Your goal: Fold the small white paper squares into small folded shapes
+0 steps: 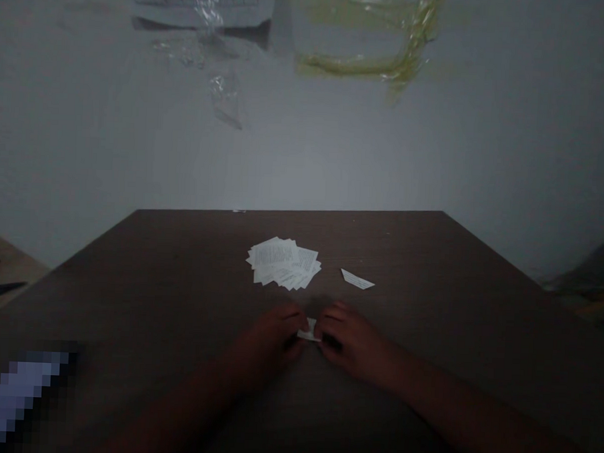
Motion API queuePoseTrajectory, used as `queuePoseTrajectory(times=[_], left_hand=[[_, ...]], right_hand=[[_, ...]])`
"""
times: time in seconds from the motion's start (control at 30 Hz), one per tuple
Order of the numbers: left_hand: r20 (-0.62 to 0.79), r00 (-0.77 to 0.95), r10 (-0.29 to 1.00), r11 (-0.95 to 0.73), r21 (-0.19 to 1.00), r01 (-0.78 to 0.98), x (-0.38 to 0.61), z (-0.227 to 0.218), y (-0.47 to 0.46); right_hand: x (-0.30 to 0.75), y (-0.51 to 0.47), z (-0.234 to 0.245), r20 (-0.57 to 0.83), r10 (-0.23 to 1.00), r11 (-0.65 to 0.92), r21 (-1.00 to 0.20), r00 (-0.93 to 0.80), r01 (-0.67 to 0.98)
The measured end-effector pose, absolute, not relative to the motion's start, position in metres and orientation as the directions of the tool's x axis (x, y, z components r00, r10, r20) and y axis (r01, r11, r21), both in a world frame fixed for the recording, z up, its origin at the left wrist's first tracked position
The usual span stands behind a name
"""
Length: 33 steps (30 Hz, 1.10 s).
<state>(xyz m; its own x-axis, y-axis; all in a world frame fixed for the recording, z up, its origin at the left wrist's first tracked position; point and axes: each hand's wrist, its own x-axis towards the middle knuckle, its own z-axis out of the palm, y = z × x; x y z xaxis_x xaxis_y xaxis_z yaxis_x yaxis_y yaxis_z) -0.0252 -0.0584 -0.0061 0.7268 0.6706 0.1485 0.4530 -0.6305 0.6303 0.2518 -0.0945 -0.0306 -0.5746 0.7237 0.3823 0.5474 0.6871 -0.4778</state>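
Between my two hands, low over the table, is a small piece of printed paper [309, 330]. My left hand [280, 336] pinches its left end, and my right hand [344, 338] grips the right end with curled fingers. Most of the paper is hidden by the fingers, so its folds cannot be made out. Just beyond my hands lies a fanned pile of printed paper squares [280, 262]. A folded strip of printed paper, a slanted four-sided shape [357, 280], rests to the right of the pile.
The dark wooden table [180, 261] meets a pale wall [335, 148] at its far edge. Tape and clear plastic are stuck on the wall. A blurred-out bright rectangular object [19, 391] lies at the table's near left. The scene is dim.
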Motion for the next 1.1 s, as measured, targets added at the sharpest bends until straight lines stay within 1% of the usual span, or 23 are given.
queuePoseTrajectory(times=[0.17,0.27,0.33,0.4,0.47,0.53,0.67,0.8,0.9,0.97,1.1], left_hand=[[0.206,0.722,0.661,-0.659,0.619,0.426,-0.031,-0.001,-0.058],[0.202,0.726,0.657,-0.660,0.620,0.424,-0.032,0.003,-0.057],[0.187,0.716,0.673,-0.656,0.598,0.460,-0.032,0.005,-0.056],[0.174,0.690,0.703,-0.649,0.552,0.523,-0.032,0.005,-0.055],[0.154,0.672,0.724,-0.640,0.513,0.572,-0.031,0.001,-0.053],[0.133,0.656,0.743,-0.621,0.503,0.602,-0.031,-0.004,-0.050],[0.119,0.628,0.769,-0.589,0.513,0.625,-0.031,-0.011,-0.049],[0.103,0.605,0.790,-0.562,0.515,0.647,-0.028,-0.007,-0.056],[0.080,0.568,0.819,-0.518,0.531,0.671,-0.025,0.002,-0.062],[0.068,0.542,0.838,-0.482,0.559,0.675,-0.022,0.008,-0.066],[0.046,0.504,0.862,-0.406,0.657,0.635,-0.020,0.015,-0.069]], right_hand=[[0.256,-0.093,-0.027,0.348,0.743,0.665,-0.486,-0.572,0.567],[0.257,-0.091,-0.028,0.343,0.739,0.666,-0.500,-0.579,0.553],[0.256,-0.090,-0.028,0.349,0.751,0.653,-0.523,-0.561,0.548],[0.254,-0.090,-0.028,0.349,0.765,0.636,-0.544,-0.541,0.548],[0.252,-0.091,-0.027,0.331,0.782,0.613,-0.562,-0.527,0.556],[0.251,-0.091,-0.027,0.307,0.811,0.573,-0.585,-0.497,0.574],[0.247,-0.093,-0.027,0.272,0.866,0.491,-0.622,-0.419,0.610],[0.244,-0.096,-0.027,0.280,0.878,0.473,-0.632,-0.388,0.614],[0.242,-0.099,-0.025,0.284,0.891,0.450,-0.666,-0.355,0.595],[0.241,-0.102,-0.022,0.262,0.908,0.412,-0.697,-0.327,0.586],[0.238,-0.108,-0.015,0.220,0.933,0.343,-0.779,-0.283,0.525]])
